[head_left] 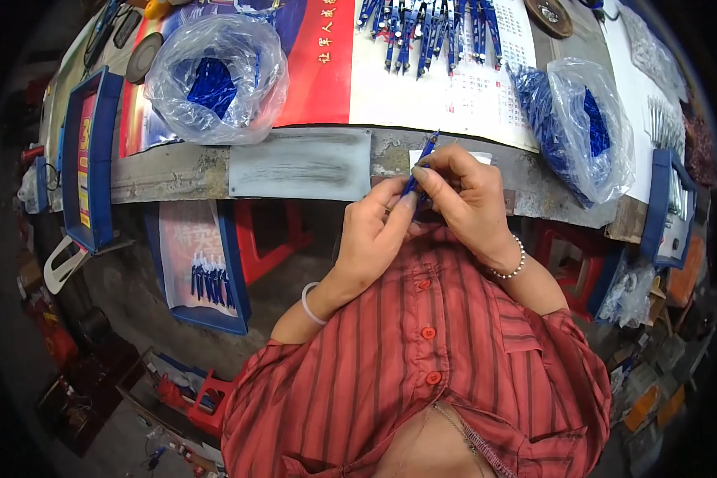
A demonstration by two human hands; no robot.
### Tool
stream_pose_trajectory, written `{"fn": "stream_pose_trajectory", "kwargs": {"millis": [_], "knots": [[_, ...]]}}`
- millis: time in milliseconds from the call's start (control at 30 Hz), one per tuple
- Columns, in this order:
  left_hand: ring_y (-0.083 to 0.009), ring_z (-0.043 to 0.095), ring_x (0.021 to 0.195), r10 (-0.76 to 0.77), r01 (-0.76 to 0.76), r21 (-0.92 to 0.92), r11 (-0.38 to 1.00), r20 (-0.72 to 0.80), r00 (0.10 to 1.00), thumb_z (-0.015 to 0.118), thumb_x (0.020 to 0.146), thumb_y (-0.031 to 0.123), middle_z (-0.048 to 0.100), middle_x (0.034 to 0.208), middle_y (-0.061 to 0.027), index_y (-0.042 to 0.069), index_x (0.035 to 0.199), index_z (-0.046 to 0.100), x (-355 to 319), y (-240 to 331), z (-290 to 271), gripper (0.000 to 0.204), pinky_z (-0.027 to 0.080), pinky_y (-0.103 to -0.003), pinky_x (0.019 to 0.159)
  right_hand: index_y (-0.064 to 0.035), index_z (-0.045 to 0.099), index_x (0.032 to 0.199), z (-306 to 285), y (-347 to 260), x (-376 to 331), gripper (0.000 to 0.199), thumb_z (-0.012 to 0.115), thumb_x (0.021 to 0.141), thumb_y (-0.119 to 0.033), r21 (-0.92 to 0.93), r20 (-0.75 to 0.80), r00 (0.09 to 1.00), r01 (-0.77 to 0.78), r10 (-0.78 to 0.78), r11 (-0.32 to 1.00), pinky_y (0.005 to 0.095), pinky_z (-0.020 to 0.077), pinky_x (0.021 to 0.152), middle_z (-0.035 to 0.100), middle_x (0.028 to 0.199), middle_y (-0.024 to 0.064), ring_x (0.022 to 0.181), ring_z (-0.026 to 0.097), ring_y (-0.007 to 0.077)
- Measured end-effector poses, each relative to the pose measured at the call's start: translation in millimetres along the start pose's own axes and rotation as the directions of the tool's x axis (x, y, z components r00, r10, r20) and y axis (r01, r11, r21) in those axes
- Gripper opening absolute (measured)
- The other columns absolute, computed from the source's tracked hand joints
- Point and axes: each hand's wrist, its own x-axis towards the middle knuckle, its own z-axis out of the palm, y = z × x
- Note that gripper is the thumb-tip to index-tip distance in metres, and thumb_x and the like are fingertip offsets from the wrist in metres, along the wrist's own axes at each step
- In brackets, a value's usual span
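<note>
A slim blue pen [429,150] is held at a slant, its dark tip pointing up and away from me, just over the table's near edge. My left hand [378,225] is closed round its lower part, thumb along the barrel. With thumb and fingertips, my right hand [468,193] pinches the pen higher up. The pen's lower end is hidden by my fingers. Many similar blue pens [406,36] lie side by side on the printed sheet at the far side.
A clear plastic bag [251,88] with blue parts stands on the left, another bag [617,159] on the right. A grey metal plate [299,166] lies along the table edge [167,171]. Blue trays [103,231] [243,307] sit at the left; another blue tray [657,219] is at the right.
</note>
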Motion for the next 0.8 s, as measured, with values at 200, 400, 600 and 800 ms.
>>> {"fn": "stream_pose_trajectory", "kwargs": {"millis": [200,400,600,800], "knots": [[-0.0104,0.064,0.064,0.133,-0.134,-0.029,0.991,-0.042,0.990,0.048,0.095,0.009,0.066,0.082,-0.0074,-0.006,0.109,0.056,-5.2,6.1,6.7,0.022,0.051,-0.022,0.056,-0.0003,0.049,0.115,18.1,-4.8,-8.4,0.042,0.069,0.078,-0.002,0.342,-0.503,0.863,0.252,-0.050,0.905,0.0237,0.0488,0.058,0.057,0.094,0.0072,0.079,0.058,0.0096],[-0.0097,0.063,0.058,0.145,-0.147,0.026,0.989,0.048,0.988,0.048,0.093,0.007,0.064,0.071,-0.0074,-0.005,0.107,0.056,-7.3,9.0,14.3,0.020,0.049,-0.022,0.052,-0.0027,0.057,0.100,6.5,4.0,-23.5,0.019,0.065,0.083,-0.007,0.691,0.035,0.912,-0.318,0.409,0.649,0.0215,0.0460,0.067,0.058,0.084,0.0012,0.074,0.054,0.0069],[-0.0085,0.056,0.048,0.161,-0.162,-0.006,0.987,0.115,0.980,0.044,0.094,0.009,0.057,0.059,-0.0046,-0.002,0.092,0.051,-9.8,12.3,22.9,0.013,0.042,-0.022,0.044,-0.0041,0.055,0.073,12.1,7.8,-17.5,0.018,0.058,0.088,-0.013,0.616,-0.177,0.970,-0.021,0.164,0.787,0.0207,0.0354,0.057,0.057,0.075,0.0009,0.064,0.045,0.0044],[-0.0080,0.054,0.046,0.186,-0.183,-0.042,0.982,0.079,0.979,0.042,0.095,0.011,0.054,0.058,-0.0033,-0.001,0.093,0.050,-12.9,8.9,29.1,0.015,0.041,-0.023,0.043,-0.0052,0.044,0.062,16.3,9.3,-11.7,0.029,0.054,0.089,-0.010,0.571,-0.208,0.971,0.020,0.121,0.821,0.0222,0.0355,0.058,0.054,0.072,0.0054,0.064,0.045,0.0076]]}}
